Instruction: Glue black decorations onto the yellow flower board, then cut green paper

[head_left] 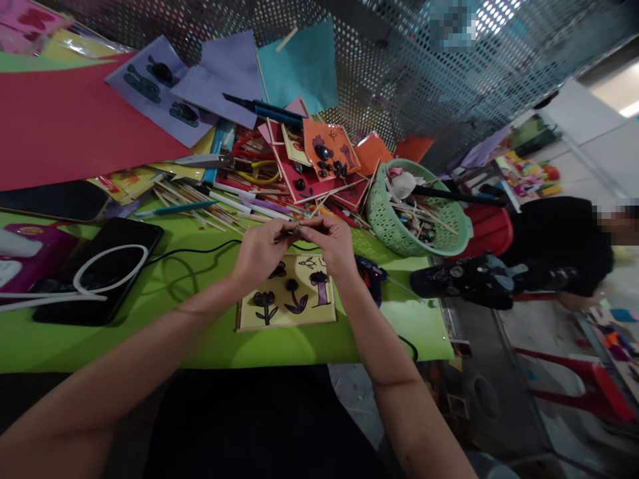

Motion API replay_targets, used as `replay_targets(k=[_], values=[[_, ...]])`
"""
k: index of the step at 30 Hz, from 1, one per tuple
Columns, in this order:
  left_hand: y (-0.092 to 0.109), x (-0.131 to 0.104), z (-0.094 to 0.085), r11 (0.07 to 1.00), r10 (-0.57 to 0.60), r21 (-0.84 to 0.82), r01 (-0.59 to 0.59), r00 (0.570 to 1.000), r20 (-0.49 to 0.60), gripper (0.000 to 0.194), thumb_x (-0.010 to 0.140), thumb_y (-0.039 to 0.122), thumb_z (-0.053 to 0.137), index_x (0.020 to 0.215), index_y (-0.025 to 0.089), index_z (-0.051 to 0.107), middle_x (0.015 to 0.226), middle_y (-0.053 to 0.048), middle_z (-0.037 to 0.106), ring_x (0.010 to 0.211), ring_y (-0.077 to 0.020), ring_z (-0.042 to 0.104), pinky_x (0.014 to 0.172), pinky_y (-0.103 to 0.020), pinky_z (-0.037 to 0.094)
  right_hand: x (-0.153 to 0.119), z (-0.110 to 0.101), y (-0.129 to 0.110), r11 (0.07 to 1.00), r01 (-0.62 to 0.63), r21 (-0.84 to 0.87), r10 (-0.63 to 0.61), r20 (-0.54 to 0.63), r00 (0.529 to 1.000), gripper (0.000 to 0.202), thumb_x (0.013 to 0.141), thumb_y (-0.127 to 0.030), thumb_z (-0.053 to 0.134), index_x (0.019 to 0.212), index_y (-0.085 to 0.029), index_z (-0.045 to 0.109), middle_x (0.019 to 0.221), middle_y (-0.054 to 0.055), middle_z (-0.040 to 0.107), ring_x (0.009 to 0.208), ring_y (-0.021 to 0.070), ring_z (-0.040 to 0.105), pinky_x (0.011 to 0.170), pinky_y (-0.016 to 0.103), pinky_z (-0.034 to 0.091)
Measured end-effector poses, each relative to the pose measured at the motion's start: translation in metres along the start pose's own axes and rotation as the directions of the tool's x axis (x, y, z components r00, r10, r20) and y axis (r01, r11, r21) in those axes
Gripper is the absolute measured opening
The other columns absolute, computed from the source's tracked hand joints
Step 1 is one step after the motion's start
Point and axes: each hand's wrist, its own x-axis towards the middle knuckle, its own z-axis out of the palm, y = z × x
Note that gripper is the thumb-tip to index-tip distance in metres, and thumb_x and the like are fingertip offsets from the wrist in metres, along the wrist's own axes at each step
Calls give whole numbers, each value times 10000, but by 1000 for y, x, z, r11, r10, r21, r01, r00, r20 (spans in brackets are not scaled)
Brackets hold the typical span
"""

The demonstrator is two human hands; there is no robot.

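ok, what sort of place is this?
Probably a craft workspace: a yellow card with dark flower pictures lies below the hands, near a pale-green perforated plastic basket of sticks and a dark-blue glue gun, seemingly.

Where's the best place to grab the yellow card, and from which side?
Pinch the yellow card by its near edge, probably coming from the wearer's side. That border looks free, while dark flower heads stand farther in and the left hand and right hand meet above the far edge. It lies flat, so a fingertip may need to tip it up first.
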Motion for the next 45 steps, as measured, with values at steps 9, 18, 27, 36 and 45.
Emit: replay_targets(k=[9, 18, 27, 36, 45], values=[[-12, 1, 3, 991, -58, -119, 62, 998, 36, 262, 884, 415, 724, 1036, 209, 783, 937, -47, 805, 804, -198, 730, 706, -296, 550, -1, -2, 3, 996, 1, 84, -3, 20, 1000, 166, 698, -330, 826, 817, -229, 771, 788, -8, 755, 737, 145, 672, 761, 311, 578], [-1, 2, 0, 997, -40, -59, 42, 999, 20, 222, 903, 378, 703, 1027, 216, 789, 915, -34, 806, 766, -190, 721, 676, -293, 530, -1, -1, 0, 1000, 20, -12, -20, 27, 999, 184, 713, -344, 812, 839, -225, 748, 806, 1, 746, 757, 153, 681, 776, 326, 576], [-7, 3, 2, 986, -78, -143, 81, 997, 26, 200, 868, 360, 742, 982, 201, 786, 904, -48, 803, 800, -203, 732, 705, -303, 552, -2, 0, 1, 998, 30, -52, -30, -2, 1000, 150, 740, -334, 763, 840, -223, 755, 800, 2, 742, 733, 149, 664, 738, 309, 558], [-16, 4, 3, 952, -92, -284, 111, 993, 80, 297, 850, 430, 748, 1005, 177, 749, 949, -70, 791, 863, -208, 730, 818, -334, 593, -4, -3, 0, 991, 97, -94, -92, 54, 994, 202, 770, -376, 797, 905, -228, 774, 863, 11, 760, 791, 169, 690, 771, 318, 575], [-18, 4, 3, 972, -97, -210, 108, 993, 62, 277, 855, 410, 748, 1004, 177, 756, 944, -75, 794, 860, -213, 734, 823, -340, 588, -4, 1, 1, 987, 98, -126, -97, 20, 995, 129, 786, -331, 744, 866, -232, 765, 812, 1, 746, 725, 154, 667, 724, 300, 550]])
